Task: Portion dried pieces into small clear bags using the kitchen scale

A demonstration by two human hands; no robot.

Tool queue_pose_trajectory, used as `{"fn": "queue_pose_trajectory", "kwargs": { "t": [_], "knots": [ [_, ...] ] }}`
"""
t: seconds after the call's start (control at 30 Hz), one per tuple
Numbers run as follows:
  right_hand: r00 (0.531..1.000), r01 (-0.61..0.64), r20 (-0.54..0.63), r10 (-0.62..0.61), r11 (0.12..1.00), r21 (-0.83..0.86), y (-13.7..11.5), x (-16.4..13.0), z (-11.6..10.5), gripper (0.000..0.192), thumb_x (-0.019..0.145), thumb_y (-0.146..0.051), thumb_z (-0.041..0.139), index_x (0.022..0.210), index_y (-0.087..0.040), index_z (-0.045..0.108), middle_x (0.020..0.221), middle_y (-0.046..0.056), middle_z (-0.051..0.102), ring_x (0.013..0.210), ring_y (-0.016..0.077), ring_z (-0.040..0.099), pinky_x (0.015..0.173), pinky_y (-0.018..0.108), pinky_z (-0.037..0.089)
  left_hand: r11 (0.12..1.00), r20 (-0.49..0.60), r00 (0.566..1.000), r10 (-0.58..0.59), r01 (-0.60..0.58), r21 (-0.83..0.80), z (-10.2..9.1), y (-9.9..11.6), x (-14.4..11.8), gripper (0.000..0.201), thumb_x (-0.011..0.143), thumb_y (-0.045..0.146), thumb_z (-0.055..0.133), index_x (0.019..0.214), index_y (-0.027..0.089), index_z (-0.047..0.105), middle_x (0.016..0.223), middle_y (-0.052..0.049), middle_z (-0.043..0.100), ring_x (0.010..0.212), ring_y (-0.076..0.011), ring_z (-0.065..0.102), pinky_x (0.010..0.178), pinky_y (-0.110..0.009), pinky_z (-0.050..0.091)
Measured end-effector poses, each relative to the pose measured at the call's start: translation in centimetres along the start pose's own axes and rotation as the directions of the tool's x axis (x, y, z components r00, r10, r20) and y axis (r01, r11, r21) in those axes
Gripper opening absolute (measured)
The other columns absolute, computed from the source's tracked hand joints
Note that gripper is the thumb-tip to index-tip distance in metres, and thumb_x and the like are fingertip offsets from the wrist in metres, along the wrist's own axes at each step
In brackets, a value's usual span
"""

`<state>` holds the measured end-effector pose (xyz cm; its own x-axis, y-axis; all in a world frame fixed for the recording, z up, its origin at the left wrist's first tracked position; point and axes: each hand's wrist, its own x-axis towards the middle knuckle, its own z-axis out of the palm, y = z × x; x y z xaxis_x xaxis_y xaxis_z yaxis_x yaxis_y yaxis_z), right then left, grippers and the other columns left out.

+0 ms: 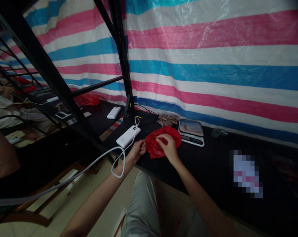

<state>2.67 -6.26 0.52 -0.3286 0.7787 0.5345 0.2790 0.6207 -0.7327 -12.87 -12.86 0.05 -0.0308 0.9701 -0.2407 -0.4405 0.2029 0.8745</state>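
Observation:
A red plastic bag (152,152) lies opened out on the black table in front of me. My left hand (139,148) is closed at the bag's left edge, its fingers curled. Whatever it may hold is hidden. Over the middle of the bag, my right hand (168,145) has thumb and fingertips drawn together in a pinch. Anything between those fingertips is too small to make out. Beyond the bag sits a clear bag of small brownish pieces (167,119). A small digital scale (191,131) with a dark tray stands just right of the red bag.
A white power bank (128,136) with a white cable (89,167) lies left of my left hand. The cable loops across my left forearm. Black metal posts (119,42) rise at the left. Striped sheeting (213,75) hangs behind the table (208,171). Another person's arm (2,151) is at far left.

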Motion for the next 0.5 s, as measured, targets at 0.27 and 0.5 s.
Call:
{"fn": "queue_pose_trajectory", "kwargs": {
  "t": [0.27,0.5],
  "knots": [
    [0.964,0.197,0.226,-0.14,0.947,-0.252,-3.5,1.2,-2.9,0.011,0.079,-0.03,0.056,0.083,-0.024,0.063,0.092,0.002,0.064,0.091,0.0192,0.051,0.081,0.035,0.032,0.835,0.276,0.904,-0.328,0.413,-0.363,3.1,0.1,2.1,0.03,0.083,0.024,0.041,0.056,0.017,0.028,0.048,0.009,0.018,0.033,-0.0021,0.017,0.03,-0.013,0.014],
    [0.913,0.343,0.353,-0.205,0.854,-0.391,-4.3,0.8,-3.2,0.018,0.084,-0.026,0.049,0.096,-0.027,0.062,0.101,0.002,0.062,0.097,0.0188,0.048,0.083,0.036,0.027,0.855,0.298,0.89,-0.346,0.43,-0.29,3.0,0.1,2.5,0.03,0.083,0.025,0.041,0.056,0.017,0.03,0.048,0.009,0.019,0.033,-0.0016,0.017,0.031,-0.012,0.012]
  ]
}}
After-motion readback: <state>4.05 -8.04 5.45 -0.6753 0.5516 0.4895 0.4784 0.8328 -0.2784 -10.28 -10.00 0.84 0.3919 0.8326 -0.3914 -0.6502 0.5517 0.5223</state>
